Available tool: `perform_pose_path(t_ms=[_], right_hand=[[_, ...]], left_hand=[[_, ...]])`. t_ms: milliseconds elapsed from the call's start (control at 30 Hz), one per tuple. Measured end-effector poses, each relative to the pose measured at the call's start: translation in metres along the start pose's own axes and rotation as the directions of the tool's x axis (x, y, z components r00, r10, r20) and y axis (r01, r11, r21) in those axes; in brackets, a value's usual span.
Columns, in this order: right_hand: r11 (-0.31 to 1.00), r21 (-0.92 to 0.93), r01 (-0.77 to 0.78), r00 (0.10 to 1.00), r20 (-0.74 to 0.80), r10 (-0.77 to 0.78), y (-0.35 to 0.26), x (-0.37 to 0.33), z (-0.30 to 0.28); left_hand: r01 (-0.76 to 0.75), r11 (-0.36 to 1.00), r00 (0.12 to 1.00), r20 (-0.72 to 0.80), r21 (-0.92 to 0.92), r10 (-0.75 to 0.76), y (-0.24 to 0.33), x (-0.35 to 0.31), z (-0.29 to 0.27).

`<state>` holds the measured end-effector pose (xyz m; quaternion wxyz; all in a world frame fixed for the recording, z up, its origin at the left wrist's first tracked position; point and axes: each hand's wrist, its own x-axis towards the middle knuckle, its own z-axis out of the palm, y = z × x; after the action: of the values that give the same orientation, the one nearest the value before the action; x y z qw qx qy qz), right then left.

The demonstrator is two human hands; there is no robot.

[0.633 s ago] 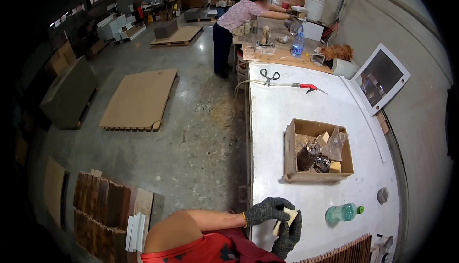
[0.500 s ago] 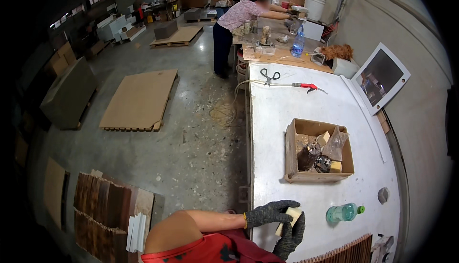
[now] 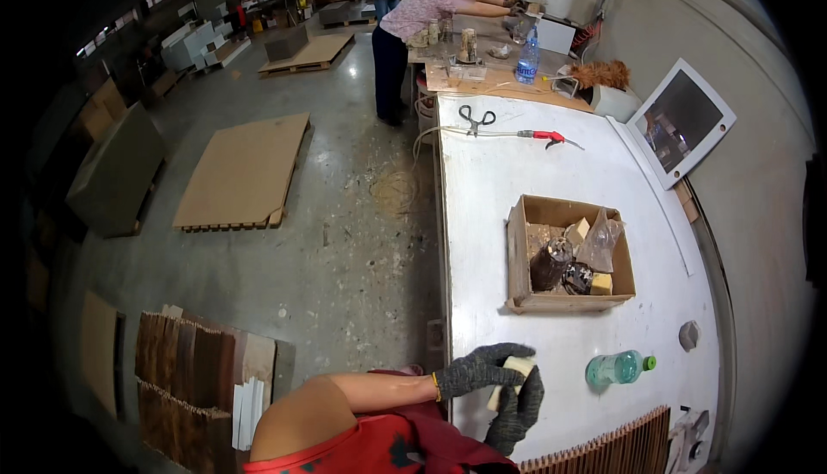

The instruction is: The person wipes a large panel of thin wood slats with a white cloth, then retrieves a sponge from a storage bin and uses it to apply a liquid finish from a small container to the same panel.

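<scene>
Both my hands wear dark grey knitted gloves and meet over the white table (image 3: 551,362) near its left edge. Between them is a pale cream rectangular block (image 3: 508,380), tilted and partly covered by fingers. My left hand (image 3: 479,371) has its fingers closed over the upper side of the block. From below, my right hand (image 3: 519,411) wraps the block's right side. Beyond them stands an open cardboard box (image 3: 568,302) with dark, stained jars, a plastic bag and similar yellowish blocks (image 3: 600,283) in it. A greenish clear bottle (image 3: 613,370) lies to the right.
A row of brown wooden strips (image 3: 607,450) lies at the near table edge. Farther off are scissors (image 3: 475,119), a red air blow gun (image 3: 544,136) and a white-framed panel (image 3: 680,125). A co-worker (image 3: 418,21) leans over the far table. Stacked boards (image 3: 185,362) stand left.
The view has shifted slightly, so the table items appear a little higher and farther left. Both hands still hold the block, with fingers slightly repositioned.
</scene>
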<state>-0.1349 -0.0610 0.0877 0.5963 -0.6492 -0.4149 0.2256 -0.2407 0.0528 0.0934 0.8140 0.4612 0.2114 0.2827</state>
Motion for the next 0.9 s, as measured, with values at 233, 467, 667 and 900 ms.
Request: perform_pose_path(t_ms=[233,467,667,900], right_hand=[[0.986,0.165,-0.004,0.992,-0.125,0.025,-0.025,0.017,0.001],[0.994,0.11,-0.023,0.988,-0.147,0.04,-0.013,0.008,0.006],[0.998,-0.06,0.012,1.0,0.019,-0.011,-0.01,0.006,-0.022],[0.974,0.201,-0.104,0.981,-0.141,0.134,0.013,0.002,-0.01]], left_hand=[[-0.096,0.994,0.979,0.173,-0.059,0.105,-0.016,0.01,0.012],[0.06,0.993,0.97,0.24,-0.099,-0.035,0.007,0.004,0.011],[-0.007,0.992,0.966,0.255,-0.129,0.04,0.002,0.001,0.007],[-0.118,0.99,0.977,0.17,-0.074,0.129,-0.022,0.01,0.015]])
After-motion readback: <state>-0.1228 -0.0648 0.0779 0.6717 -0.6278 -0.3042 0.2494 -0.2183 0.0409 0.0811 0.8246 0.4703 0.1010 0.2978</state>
